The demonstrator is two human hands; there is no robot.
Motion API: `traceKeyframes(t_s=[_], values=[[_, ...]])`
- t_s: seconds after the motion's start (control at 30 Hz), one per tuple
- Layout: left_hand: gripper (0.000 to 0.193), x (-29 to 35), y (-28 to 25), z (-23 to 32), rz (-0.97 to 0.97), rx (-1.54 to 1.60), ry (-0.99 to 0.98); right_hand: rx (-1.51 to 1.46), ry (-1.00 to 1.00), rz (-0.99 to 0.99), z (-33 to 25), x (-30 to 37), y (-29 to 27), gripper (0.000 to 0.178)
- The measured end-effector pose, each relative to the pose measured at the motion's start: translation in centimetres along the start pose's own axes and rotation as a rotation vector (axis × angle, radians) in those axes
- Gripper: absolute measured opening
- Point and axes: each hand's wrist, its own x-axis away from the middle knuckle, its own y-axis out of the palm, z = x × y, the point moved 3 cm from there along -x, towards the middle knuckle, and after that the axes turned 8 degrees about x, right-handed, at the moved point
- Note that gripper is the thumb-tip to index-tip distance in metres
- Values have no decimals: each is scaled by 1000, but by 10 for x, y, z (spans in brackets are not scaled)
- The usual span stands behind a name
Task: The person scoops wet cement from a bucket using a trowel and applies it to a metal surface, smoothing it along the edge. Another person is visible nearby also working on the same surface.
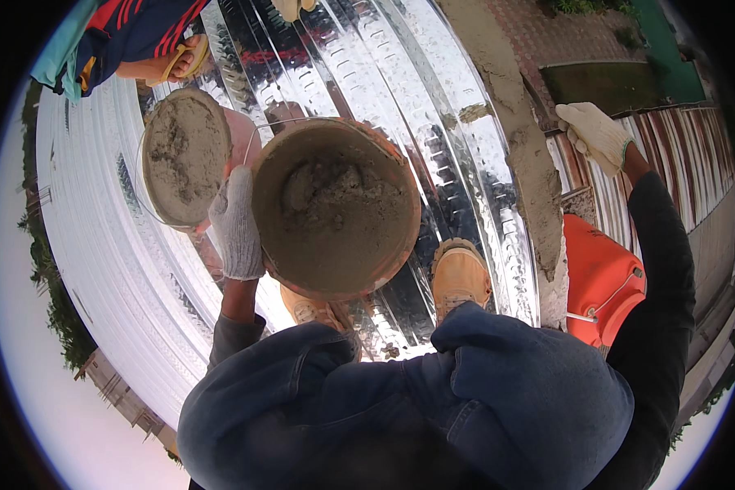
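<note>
My left hand, in a white knit glove, grips the left side of a large bucket by its rim, next to the thin wire handle. Grey wet mortar lies in the bottom of this bucket, and its inner wall is smeared with it. Just left of it stands a second bucket, pinkish-red outside and filled near its rim with mortar. Out to the right, away from the buckets, my gloved right hand is stretched over the roof's edge with fingers extended and nothing visible in it.
Shiny ribbed metal sheeting lies under my tan boots. A mortar-covered wall top runs along the right. Beyond it are an orange bucket and a rusty corrugated roof. Another person's sandalled foot is at upper left.
</note>
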Motion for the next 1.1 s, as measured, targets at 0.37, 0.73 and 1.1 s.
traceKeyframes(t_s=[0.37, 0.73, 1.1], values=[[32, 5, 23, 15, -153, -189, 141, 562, -506, 219, -114, 197, 105, 29], [36, 66, 50, 16, -45, -69, 182, 1296, -788, -163, -161, 171, 212, 31], [34, 51, 34, 4, -79, 7, 242, 500, -460, -504, -157, 197, 259, 54]])
